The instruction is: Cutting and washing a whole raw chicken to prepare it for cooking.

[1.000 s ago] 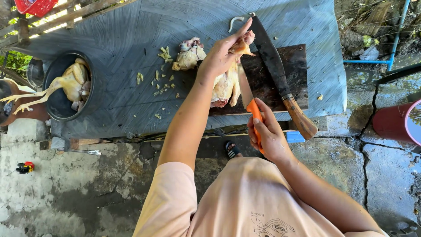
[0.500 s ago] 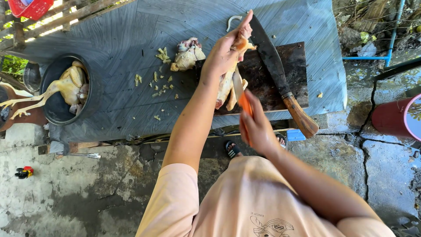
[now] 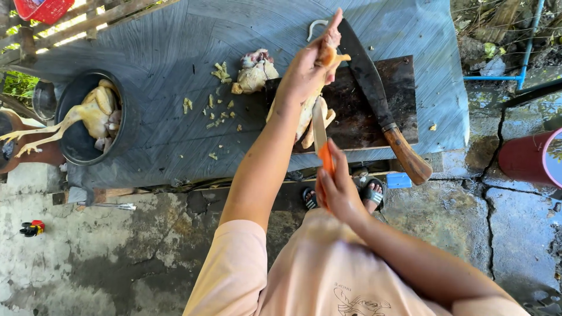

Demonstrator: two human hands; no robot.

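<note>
A grey-blue table (image 3: 175, 70) fills the upper half of the view, its near edge running above a cracked concrete floor (image 3: 117, 257). On the table's right part lies a dark cutting board (image 3: 374, 111), reaching almost to the near edge. A plucked chicken (image 3: 310, 111) lies on the board's left end. The left hand (image 3: 301, 73) grips the bird at its far end, fingers curled tight around it with the forefinger pointing away. The right hand (image 3: 333, 187) is wrapped around the orange handle of a knife (image 3: 321, 137); its pale blade lies along the carcass just below the left hand's fingers. A heavy cleaver (image 3: 380, 99) with a wooden handle rests slantwise on the board just right of the chicken, its handle jutting past the table's near edge. The board's right half is bare. A black bowl (image 3: 70, 146) at the table's left edge holds another plucked chicken (image 3: 88, 114), its feet sticking out over the rim. A lump of offal (image 3: 253, 71) sits just beside the board's far left corner, with small yellow scraps (image 3: 216, 108) scattered on the open table between bowl and board. A red bucket (image 3: 535, 161) stands on the floor at far right.
</note>
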